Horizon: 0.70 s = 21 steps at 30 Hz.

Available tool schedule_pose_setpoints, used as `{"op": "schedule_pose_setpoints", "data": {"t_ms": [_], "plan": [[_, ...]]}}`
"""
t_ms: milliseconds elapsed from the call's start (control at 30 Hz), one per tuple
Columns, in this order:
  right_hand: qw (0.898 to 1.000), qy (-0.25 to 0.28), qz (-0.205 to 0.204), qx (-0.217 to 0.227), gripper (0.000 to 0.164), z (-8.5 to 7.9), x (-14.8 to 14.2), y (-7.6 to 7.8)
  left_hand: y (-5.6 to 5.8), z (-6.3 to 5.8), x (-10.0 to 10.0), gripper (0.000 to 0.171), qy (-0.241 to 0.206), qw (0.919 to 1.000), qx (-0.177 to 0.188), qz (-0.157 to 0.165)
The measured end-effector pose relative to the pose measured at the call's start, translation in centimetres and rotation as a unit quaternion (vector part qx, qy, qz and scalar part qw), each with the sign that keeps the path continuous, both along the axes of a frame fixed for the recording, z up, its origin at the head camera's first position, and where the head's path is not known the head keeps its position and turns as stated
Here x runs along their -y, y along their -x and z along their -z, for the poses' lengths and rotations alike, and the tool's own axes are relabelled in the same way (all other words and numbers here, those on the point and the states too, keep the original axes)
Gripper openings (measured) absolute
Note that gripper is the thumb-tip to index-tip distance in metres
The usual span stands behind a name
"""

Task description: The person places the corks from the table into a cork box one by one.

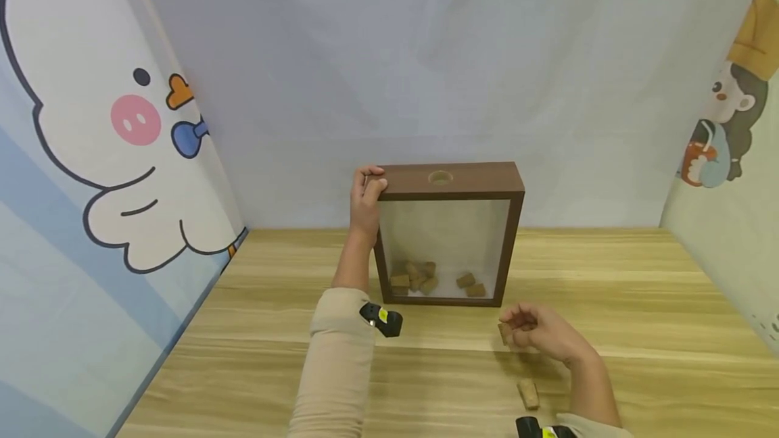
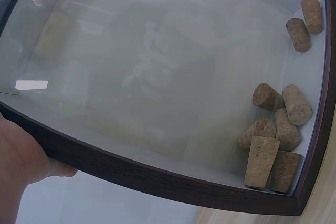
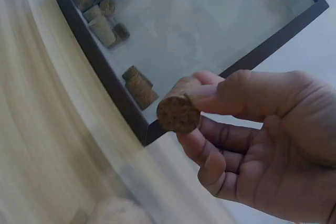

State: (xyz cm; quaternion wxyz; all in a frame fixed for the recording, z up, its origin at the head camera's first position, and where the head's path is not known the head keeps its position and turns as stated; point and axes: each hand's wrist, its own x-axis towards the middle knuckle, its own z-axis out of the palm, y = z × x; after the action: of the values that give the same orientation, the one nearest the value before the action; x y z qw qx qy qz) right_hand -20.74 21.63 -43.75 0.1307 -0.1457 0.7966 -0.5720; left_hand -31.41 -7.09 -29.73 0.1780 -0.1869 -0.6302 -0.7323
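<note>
A dark brown wooden shadow box (image 1: 450,181) with a glass front stands upright on the table, a round hole in its top. Several cork stoppers (image 2: 286,129) lie at the bottom inside it, most heaped at the left and two apart at the right. My left hand (image 1: 366,205) grips the box's upper left corner, thumb on the front side of the top. In front of the box's lower right corner, my right hand (image 1: 544,333) pinches a cork stopper (image 3: 179,114) between thumb and fingers, its round end toward the right wrist camera.
Another cork stopper (image 1: 529,395) lies on the wooden table (image 1: 639,289) below my right hand. A pale cloth backdrop (image 1: 450,59) hangs behind the box. Cartoon-printed panels (image 1: 134,174) flank the table on both sides.
</note>
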Motion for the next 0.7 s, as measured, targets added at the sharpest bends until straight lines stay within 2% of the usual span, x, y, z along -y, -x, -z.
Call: {"op": "schedule_pose_setpoints", "data": {"t_ms": [67, 267, 433, 600, 700], "plan": [[1.0, 0.007, 0.004, -0.006, 0.032, -0.5, 0.4, 0.0, 0.2, 0.2, 0.1, 0.014, -0.001, 1.0, 0.002, -0.002], [0.998, 0.023, 0.049, -0.02, 0.04, -2.0, 1.9, -0.2, 2.2, 1.9, 0.3, 0.016, 0.001, 1.0, 0.003, 0.0], [0.994, 0.062, 0.087, -0.029, 0.042, -3.3, 3.6, -0.4, 2.6, 2.4, 0.3, 0.016, 0.001, 1.0, -0.002, 0.0], [0.986, 0.087, 0.109, -0.087, 0.036, -5.0, 5.3, -0.2, 2.7, 2.5, 0.3, 0.015, 0.002, 1.0, -0.007, -0.001], [0.977, 0.118, 0.112, -0.135, 0.032, -6.4, 6.1, 0.1, 2.8, 2.3, 0.2, 0.016, -0.001, 0.9999, -0.013, -0.001]]}}
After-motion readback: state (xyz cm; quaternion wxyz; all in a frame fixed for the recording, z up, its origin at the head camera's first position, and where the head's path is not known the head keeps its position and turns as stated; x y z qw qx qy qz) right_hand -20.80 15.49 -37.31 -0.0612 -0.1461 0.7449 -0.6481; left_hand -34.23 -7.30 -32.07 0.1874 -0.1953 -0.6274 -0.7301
